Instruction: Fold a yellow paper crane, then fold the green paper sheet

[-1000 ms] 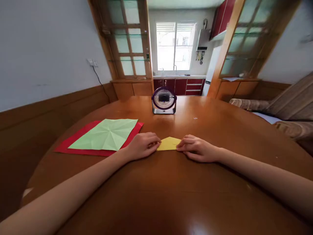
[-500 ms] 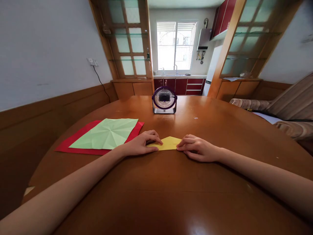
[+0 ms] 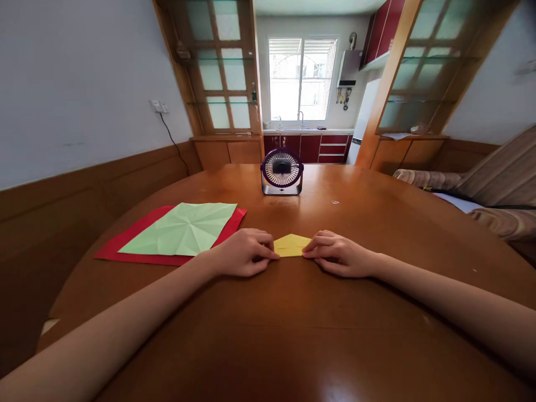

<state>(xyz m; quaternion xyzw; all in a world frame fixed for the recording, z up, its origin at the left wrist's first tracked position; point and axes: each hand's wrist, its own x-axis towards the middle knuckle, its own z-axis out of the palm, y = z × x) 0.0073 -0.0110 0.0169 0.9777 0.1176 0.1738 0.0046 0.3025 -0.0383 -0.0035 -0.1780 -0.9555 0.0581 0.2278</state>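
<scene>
A folded piece of yellow paper lies on the wooden table between my hands, its top edge rising to a low point. My left hand has its fingers closed at the paper's left end, fingertips at the lower edge. At the other end, my right hand pinches the right corner. Both ends of the paper are covered by my fingers. Left of my left hand, a creased light green paper sheet rests on top of a red paper sheet.
A small dark purple fan stands beyond the yellow paper on the round wooden table. Striped fabric cushions sit at the table's right side. A tiny pale scrap lies right of the fan.
My left hand's fingers have drawn together and shifted, from spread over the yellow paper to closed at its left end and lower edge. My right hand stays at the right corner.
</scene>
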